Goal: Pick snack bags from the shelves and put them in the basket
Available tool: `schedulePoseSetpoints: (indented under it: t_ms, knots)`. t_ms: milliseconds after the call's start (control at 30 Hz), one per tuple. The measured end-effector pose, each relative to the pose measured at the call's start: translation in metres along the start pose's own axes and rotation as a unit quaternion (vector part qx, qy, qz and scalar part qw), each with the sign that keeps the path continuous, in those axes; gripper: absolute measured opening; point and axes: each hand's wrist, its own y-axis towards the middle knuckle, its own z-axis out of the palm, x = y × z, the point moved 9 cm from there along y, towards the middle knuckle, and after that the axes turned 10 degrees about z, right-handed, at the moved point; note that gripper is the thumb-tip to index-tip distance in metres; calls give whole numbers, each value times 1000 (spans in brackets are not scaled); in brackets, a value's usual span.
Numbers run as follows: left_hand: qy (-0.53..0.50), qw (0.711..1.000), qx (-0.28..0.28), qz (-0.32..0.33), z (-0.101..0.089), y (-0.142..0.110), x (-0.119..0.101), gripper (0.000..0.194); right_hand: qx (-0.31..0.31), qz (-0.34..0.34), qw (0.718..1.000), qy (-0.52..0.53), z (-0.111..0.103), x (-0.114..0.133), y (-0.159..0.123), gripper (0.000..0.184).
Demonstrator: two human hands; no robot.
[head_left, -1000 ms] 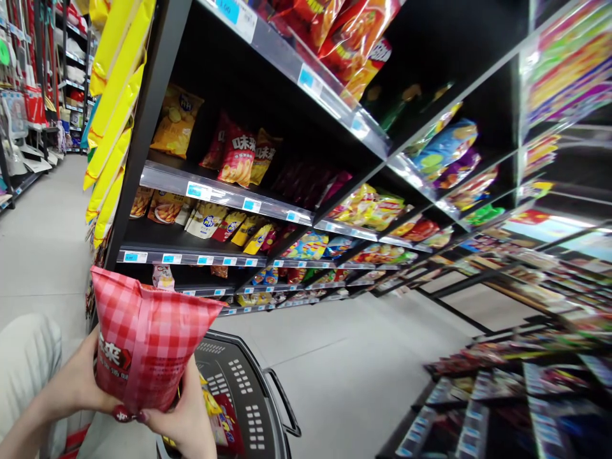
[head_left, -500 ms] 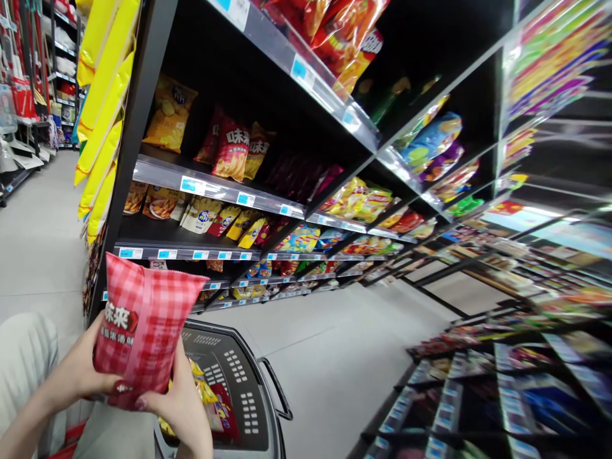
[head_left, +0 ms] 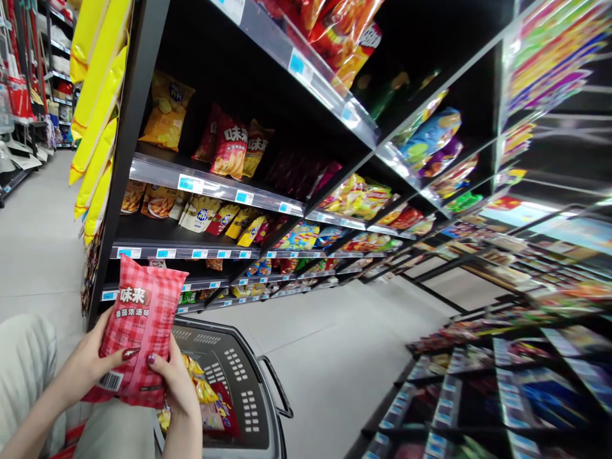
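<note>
Between my two hands is a red-and-pink checked bag of chips (head_left: 146,319), its back seam and barcode facing me. My left hand (head_left: 90,363) grips its left side, thumb across the front. On the right edge, my right hand (head_left: 179,379) holds on with its thumb pressed to the front; the other fingers are hidden behind the bag. Below and to the right stands a dark shopping basket (head_left: 246,376), with yellow packets (head_left: 203,386) and a red packet (head_left: 224,411) in it. A similar red chip bag (head_left: 231,146) stands on the shelf ahead.
Black shelving (head_left: 215,248) with snack bags and price tags runs along the front into the distance. Yellow packets (head_left: 98,108) hang at its left end. More shelves (head_left: 478,389) stand on the right, across a grey floor (head_left: 325,357). The basket's handle (head_left: 280,389) sticks out to the right.
The chip bag has been tilted and turned so its printed back and barcode now face me more fully. Both thumbs now lie higher on its front. The basket stays put.
</note>
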Motion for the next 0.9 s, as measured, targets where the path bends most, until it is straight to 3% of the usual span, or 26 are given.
schedulePoseSetpoints:
  t_ms: [300,500,567,600,667,767,833,900]
  knots:
    - [-33,999,13,-9,3,2,0,90,3,-1,1000,-16,2,3,-2,70]
    - [-185,982,21,0,-3,2,-4,85,-83,-76,992,49,-44,-13,13,57]
    - [-194,981,-8,-10,-11,3,-5,78,-42,-123,980,150,-50,-15,21,47]
    - [-185,982,-23,-14,-15,3,-5,75,10,-153,962,224,-49,-13,23,38]
    - [-163,986,-39,-25,-19,3,-7,72,156,-212,889,376,-41,-1,21,31]
    - [-157,987,-27,-32,-15,2,-8,68,357,-240,753,498,-26,18,6,52]
    - [-156,987,-8,-28,-9,2,-7,65,419,-228,723,500,-15,21,0,61]
    - [-151,988,13,-15,-2,3,-5,63,429,-248,723,481,-9,20,-3,62]
